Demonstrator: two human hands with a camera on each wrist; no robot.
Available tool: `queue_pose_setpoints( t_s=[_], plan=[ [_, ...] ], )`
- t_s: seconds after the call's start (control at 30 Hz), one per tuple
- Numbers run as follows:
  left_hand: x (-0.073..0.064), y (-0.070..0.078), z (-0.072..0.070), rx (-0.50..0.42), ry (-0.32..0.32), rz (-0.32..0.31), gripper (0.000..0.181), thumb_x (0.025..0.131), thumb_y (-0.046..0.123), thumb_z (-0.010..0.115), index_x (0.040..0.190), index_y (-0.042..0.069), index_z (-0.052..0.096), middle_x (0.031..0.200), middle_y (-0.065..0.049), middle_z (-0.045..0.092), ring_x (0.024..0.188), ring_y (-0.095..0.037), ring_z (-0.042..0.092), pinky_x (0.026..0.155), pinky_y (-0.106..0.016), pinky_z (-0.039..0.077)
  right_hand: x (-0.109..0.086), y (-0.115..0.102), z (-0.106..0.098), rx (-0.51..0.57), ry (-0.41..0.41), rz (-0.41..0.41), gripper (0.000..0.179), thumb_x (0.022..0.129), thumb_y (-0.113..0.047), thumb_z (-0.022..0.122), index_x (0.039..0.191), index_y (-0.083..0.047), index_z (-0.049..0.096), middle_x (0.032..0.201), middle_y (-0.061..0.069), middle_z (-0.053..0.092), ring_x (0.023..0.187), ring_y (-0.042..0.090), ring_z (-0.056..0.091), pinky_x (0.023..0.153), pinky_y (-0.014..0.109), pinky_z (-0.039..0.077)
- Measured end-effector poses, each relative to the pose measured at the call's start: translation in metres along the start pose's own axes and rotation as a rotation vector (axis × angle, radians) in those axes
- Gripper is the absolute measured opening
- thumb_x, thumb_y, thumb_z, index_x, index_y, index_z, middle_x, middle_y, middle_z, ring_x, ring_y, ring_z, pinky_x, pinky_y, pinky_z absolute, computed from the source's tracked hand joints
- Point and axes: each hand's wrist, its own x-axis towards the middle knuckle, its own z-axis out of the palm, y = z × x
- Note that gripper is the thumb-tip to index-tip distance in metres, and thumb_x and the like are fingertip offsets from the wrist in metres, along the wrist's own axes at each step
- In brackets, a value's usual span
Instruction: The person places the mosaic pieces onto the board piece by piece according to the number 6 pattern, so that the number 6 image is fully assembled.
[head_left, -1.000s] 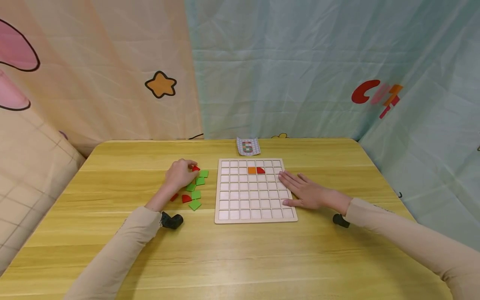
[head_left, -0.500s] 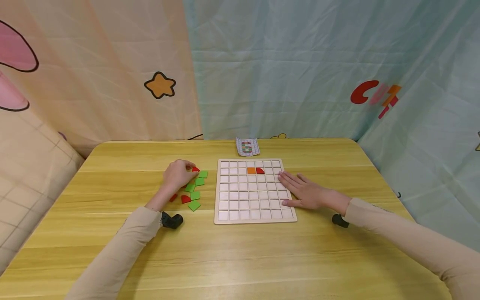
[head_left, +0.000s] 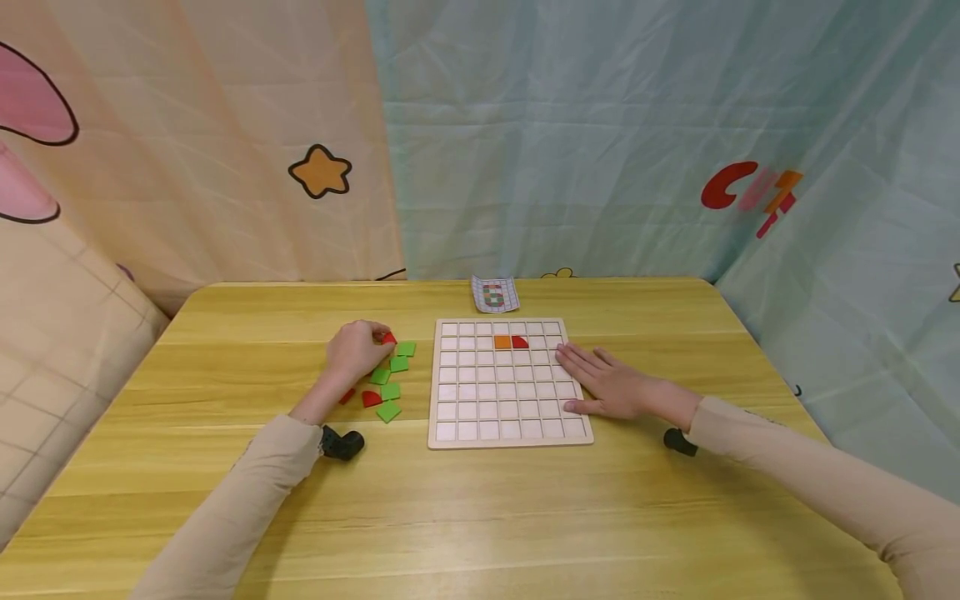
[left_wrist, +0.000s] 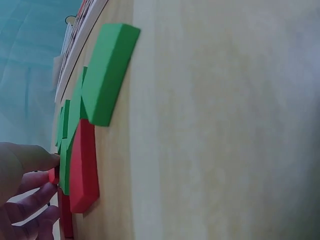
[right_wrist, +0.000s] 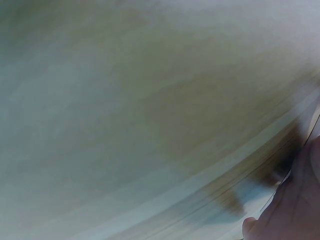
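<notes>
At the far left of the head view, a pink shape (head_left: 33, 96) is printed on the cloth (head_left: 525, 108) behind the counter (head_left: 480, 517). A beige left sleeve (head_left: 228, 504) rises from the bottom edge, and an orange star (head_left: 321, 172) is printed on the cloth above it. A black device (head_left: 342, 444) sits at that cuff.

Left of centre, the left hand (head_left: 355, 350) pinches a red tile (head_left: 388, 338) between thumb and fingers; the left wrist view shows the grasp close up, at its left edge. Below that hand lie two more reds: a partly hidden red piece (head_left: 347, 395) and a red wedge (head_left: 371, 399). Five green tiles (head_left: 388, 411) trail down just right of them, on bare counter left of the board.

The pale gridded board (head_left: 487, 410) is flat in the middle of the frame. In its upper part, an orange square (head_left: 502, 342) occupies one cell, with a red quarter (head_left: 520, 342) in the next cell to the right. Above the board lies a small card (head_left: 495, 294) bearing a coloured pattern on a grid.

Right of centre, the right hand (head_left: 611, 387) grasps nothing; its fingers extend over the board's right edge, thumb spread lower. The right wrist view is mostly blurred. Further right come another black device (head_left: 680, 442), red and orange lettering (head_left: 750, 190) higher up, and the right sleeve (head_left: 810, 475), reaching the right edge.
</notes>
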Motion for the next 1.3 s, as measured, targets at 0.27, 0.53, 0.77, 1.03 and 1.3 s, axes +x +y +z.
queue_pose_setpoints(
  t_s=[0.27, 0.53, 0.77, 1.03, 1.3],
  plan=[
    [0.000, 0.000, 0.000, -0.001, -0.006, -0.004, 0.033, 0.086, 0.027, 0.069, 0.112, 0.006, 0.072, 0.111, -0.015, 0.070, 0.101, -0.032, 0.064, 0.068, -0.036, 0.048, -0.003, -0.004, -0.006, 0.015, -0.010, -0.006, 0.086, 0.096, -0.061, 0.035, 0.155, -0.009, 0.001, 0.163, 0.009, -0.004, 0.151, 0.027, -0.001, 0.118, 0.056, 0.007],
    [0.001, -0.001, 0.002, 0.011, 0.036, -0.005, 0.035, 0.084, 0.032, 0.069, 0.109, 0.007, 0.073, 0.103, -0.012, 0.072, 0.092, -0.029, 0.065, 0.061, -0.030, 0.044, -0.003, -0.003, -0.004, 0.035, 0.016, -0.029, 0.085, 0.097, -0.060, 0.037, 0.155, -0.007, 0.004, 0.163, 0.012, 0.000, 0.150, 0.030, 0.003, 0.116, 0.059, 0.010],
    [0.002, 0.005, 0.002, 0.000, 0.067, 0.012, 0.036, 0.085, 0.034, 0.067, 0.110, 0.008, 0.072, 0.089, -0.008, 0.072, 0.074, -0.023, 0.060, 0.055, -0.027, 0.039, -0.001, -0.001, -0.002, 0.037, 0.008, -0.009, 0.086, 0.095, -0.063, 0.035, 0.155, -0.011, 0.001, 0.163, 0.007, -0.003, 0.151, 0.026, 0.000, 0.118, 0.056, 0.008],
    [0.002, 0.023, 0.003, 0.007, 0.066, 0.064, 0.036, 0.085, 0.036, 0.068, 0.110, 0.010, 0.072, 0.086, -0.006, 0.073, 0.066, -0.020, 0.060, 0.049, -0.026, 0.037, -0.001, -0.001, -0.001, 0.035, -0.002, 0.003, 0.086, 0.095, -0.063, 0.035, 0.155, -0.013, 0.000, 0.163, 0.004, -0.005, 0.151, 0.023, -0.002, 0.119, 0.053, 0.006],
    [0.003, 0.044, 0.014, -0.025, 0.055, 0.121, 0.033, 0.084, 0.035, 0.070, 0.106, 0.011, 0.074, 0.088, -0.004, 0.074, 0.061, -0.017, 0.059, 0.046, -0.024, 0.036, -0.003, -0.003, -0.004, 0.012, -0.006, 0.006, 0.086, 0.096, -0.062, 0.035, 0.155, -0.010, 0.001, 0.163, 0.007, -0.004, 0.151, 0.026, -0.001, 0.118, 0.054, 0.007]
  ],
)
